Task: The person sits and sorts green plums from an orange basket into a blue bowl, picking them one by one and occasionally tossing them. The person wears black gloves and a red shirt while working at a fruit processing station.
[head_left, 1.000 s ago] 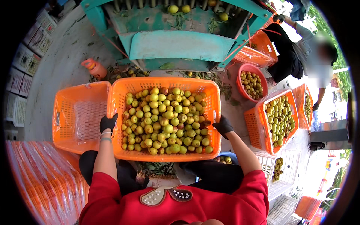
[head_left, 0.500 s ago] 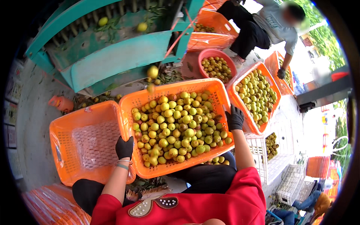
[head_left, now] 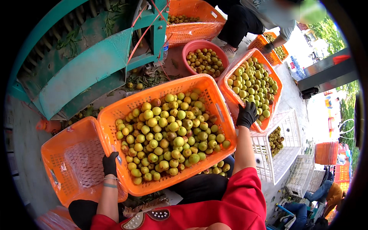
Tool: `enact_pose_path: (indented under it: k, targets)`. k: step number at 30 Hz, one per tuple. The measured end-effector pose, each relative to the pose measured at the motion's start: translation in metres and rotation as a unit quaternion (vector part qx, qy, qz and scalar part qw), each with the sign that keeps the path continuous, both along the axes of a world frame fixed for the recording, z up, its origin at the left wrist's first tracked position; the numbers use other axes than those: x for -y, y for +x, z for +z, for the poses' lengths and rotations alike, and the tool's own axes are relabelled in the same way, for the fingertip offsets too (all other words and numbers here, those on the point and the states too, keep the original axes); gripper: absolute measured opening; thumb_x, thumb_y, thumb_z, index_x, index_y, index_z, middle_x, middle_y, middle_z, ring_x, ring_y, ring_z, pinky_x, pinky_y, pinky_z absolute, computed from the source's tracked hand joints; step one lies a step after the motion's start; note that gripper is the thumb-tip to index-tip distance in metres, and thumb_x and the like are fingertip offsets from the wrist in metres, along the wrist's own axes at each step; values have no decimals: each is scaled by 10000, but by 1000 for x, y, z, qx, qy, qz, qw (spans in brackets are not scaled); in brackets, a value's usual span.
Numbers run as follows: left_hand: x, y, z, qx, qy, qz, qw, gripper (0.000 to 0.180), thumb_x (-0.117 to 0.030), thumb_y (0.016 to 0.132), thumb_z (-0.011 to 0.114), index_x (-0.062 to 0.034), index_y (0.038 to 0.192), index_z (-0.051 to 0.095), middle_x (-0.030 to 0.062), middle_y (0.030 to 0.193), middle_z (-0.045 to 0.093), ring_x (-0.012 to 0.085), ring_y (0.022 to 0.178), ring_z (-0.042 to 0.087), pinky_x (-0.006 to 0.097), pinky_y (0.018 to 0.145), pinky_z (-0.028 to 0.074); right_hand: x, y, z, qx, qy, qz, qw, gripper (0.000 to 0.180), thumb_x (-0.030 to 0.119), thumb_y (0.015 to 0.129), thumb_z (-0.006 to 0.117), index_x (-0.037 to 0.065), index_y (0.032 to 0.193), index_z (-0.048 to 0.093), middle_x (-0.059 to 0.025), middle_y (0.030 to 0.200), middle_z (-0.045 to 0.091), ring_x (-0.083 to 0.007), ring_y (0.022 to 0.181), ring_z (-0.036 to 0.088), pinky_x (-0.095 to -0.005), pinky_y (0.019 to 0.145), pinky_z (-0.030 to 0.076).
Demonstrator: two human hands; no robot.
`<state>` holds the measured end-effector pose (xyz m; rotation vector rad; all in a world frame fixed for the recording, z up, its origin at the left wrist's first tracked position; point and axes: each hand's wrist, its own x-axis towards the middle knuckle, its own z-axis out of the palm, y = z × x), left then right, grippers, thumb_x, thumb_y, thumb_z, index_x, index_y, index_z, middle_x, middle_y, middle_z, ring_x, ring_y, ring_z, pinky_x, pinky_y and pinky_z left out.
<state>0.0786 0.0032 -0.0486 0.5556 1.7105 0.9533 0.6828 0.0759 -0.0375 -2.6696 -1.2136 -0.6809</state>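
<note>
Fingers of left hand (head_left: 110,164) and right hand (head_left: 247,115), black-gloved, clamped on opposite rims of full orange crate (head_left: 132,105). Since a second ago crate swung rightward, tilted, off empty orange crate (head_left: 57,153), toward second fruit crate (head_left: 234,100): lift underway.

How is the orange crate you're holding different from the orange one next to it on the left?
The held crate is heaped with yellow-green fruit; the left crate has none in view, only a clear plastic liner. The held crate has a gloved grip on each end, left hand and right hand; no hand holds the left crate. The held crate overlaps the left crate's edge. Both are orange plastic mesh.
</note>
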Motion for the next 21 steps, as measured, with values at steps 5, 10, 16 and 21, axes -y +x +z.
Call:
enact_pose_path:
  k: [5,10,16,21]
  targets:
    - [-8,6,5,-18,-11,0,1000,298,-171,739,652,29,959,625,68,848,623,195,732,578,333,678,457,-14,-2,1,-19,-3,-12,1000,476,498,803,616,258,1210,557,-84,1416,405,-282,1306,358,-633,1033,171]
    - [-1,1,6,34,6,3,999,227,-179,772,656,11,893,624,62,746,616,178,660,577,333,598,449,-55,-25,5,-63,-49,-44,996,562,577,803,572,289,1282,508,-85,1479,311,-304,1358,282,-647,1040,133]
    - [-4,12,-1,-16,24,-75,997,304,-286,776,651,-1,879,626,82,683,614,202,614,598,346,577,456,-96,84,-14,-23,-51,-69,996,765,628,806,542,236,1428,332,-205,1483,225,-398,1344,255,-515,1075,239]
    - [-6,-3,12,-3,-22,-81,996,274,-263,802,664,-8,893,620,56,741,612,171,644,577,328,597,452,-79,-82,33,-78,311,134,938,641,391,820,684,15,1300,485,-218,1324,455,-342,1221,436,-425,1038,343]
